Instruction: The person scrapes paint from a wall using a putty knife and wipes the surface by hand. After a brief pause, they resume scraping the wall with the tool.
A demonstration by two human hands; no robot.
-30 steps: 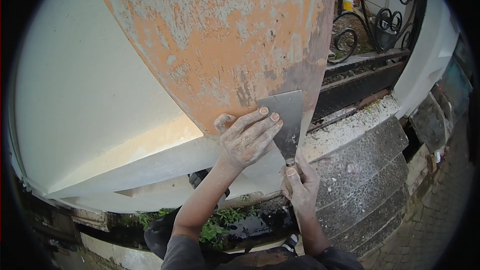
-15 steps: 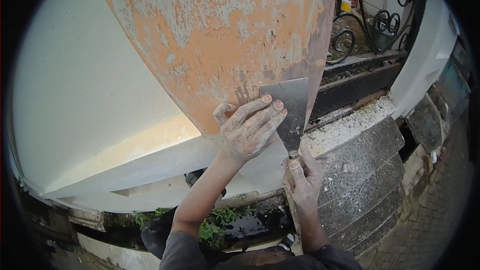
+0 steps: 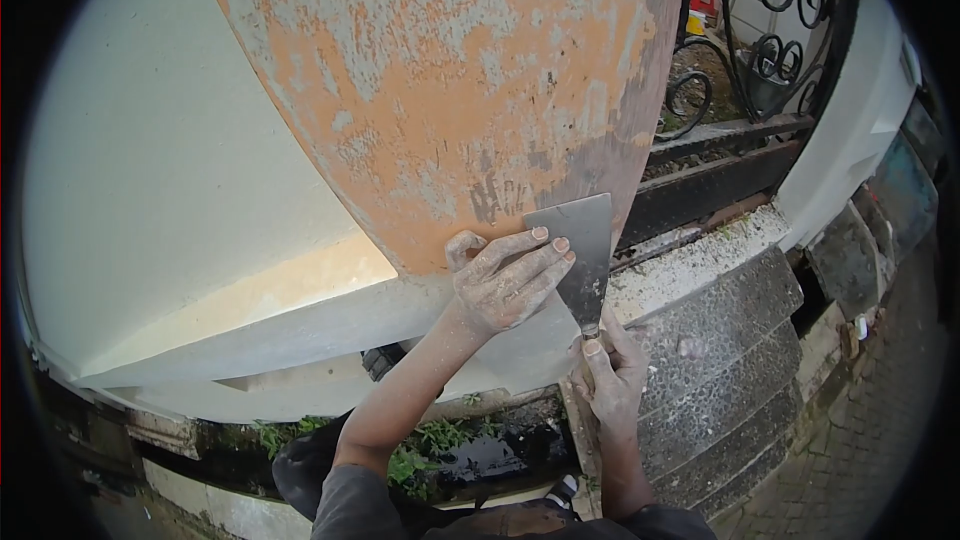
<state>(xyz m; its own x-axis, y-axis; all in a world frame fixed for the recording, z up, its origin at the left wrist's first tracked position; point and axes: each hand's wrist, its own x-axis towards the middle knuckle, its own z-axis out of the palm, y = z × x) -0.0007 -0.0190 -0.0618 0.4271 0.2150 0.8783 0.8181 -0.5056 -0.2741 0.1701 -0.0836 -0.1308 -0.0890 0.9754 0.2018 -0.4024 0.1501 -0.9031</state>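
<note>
A wide putty knife (image 3: pixel 580 245) with a flat metal blade lies against the lower part of the pillar face (image 3: pixel 430 120). That face is patchy, orange with grey scraped areas. My right hand (image 3: pixel 612 375) is closed round the knife's handle, thumb on top near the ferrule. Across the blade's left side rest the fingertips of my left hand (image 3: pixel 505 280), its fingers stretched out and its thumb bent toward the wall. Pale dust coats both hands. The palm side of the left hand is hidden.
Left of the pillar is a smooth white wall (image 3: pixel 170 170). A black scrollwork gate (image 3: pixel 745 165) stands at the right. Below it are grey stone steps (image 3: pixel 715 360). A wet ditch (image 3: pixel 510 455) with green weeds (image 3: pixel 410 465) runs below my arms.
The putty knife and both hands have moved down the pillar face a little. More of the dark scraped patch shows above the blade.
</note>
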